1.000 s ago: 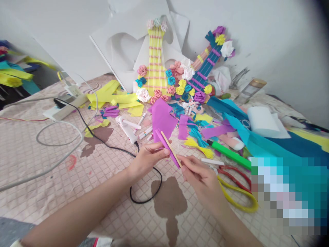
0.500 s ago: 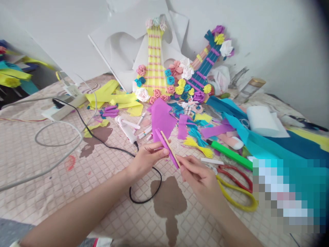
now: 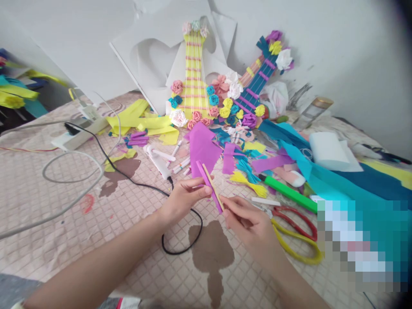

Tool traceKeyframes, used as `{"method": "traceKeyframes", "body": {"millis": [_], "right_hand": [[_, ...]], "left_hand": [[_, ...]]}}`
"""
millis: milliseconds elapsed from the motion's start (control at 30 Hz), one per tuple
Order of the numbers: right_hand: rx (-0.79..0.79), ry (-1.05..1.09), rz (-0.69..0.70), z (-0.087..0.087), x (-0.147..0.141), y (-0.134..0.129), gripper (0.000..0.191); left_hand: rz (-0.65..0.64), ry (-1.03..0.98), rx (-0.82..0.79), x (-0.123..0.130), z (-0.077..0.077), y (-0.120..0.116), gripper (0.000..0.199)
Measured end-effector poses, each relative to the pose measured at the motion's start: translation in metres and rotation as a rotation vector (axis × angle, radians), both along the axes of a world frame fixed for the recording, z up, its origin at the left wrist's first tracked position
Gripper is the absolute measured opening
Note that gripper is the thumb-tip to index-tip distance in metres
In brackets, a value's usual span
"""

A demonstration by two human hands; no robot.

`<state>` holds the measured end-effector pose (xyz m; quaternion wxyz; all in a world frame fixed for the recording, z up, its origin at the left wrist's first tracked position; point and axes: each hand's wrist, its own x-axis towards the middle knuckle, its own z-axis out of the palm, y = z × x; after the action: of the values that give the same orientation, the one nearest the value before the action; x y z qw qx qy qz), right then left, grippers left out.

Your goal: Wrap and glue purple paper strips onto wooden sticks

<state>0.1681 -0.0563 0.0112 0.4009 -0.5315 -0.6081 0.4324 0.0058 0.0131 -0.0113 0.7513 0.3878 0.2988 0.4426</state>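
Note:
Between finger and thumb, my left hand [image 3: 184, 198] pinches a narrow purple paper strip [image 3: 203, 172]. A thin pale wooden stick [image 3: 210, 177] lies along the strip's right side, both slanting down to the right. My right hand [image 3: 249, 218] is closed at the lower end of the stick, its fingertips beside the strip's end. Whether stick and strip are stuck together I cannot tell. Just beyond the hands lies a purple crepe paper sheet [image 3: 202, 146]. A white glue gun [image 3: 158, 162] with a black cable rests left of it.
Two flower-trimmed paper guitars, one yellow [image 3: 193, 86] and one blue [image 3: 254, 92], lean at the back. Scissors [image 3: 296, 244] and a green cutter [image 3: 289, 193] lie to the right. A power strip [image 3: 80, 135] with looping cables stands left. Paper scraps cover the middle.
The stick and strip have tilted slightly more upright, their lower end shifting a little left. My right hand has moved slightly down and left; the left hand keeps its pinch.

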Motion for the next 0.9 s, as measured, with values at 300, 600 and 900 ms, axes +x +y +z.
{"method": "traceKeyframes", "body": {"millis": [300,600,900], "right_hand": [[-0.023,0.001,0.012,0.0014,-0.0003,-0.0001,0.030],[-0.044,0.009,0.013,0.0005,0.0005,-0.0024,0.031],[-0.236,0.255,0.033,0.0083,0.0038,0.0024,0.029]], "left_hand": [[0.013,0.010,-0.002,0.0002,-0.0005,0.0003,0.022],[0.000,0.024,0.019,-0.0006,-0.0025,0.0013,0.026],[-0.019,-0.017,-0.018,-0.0004,0.0019,-0.0001,0.024]]}}
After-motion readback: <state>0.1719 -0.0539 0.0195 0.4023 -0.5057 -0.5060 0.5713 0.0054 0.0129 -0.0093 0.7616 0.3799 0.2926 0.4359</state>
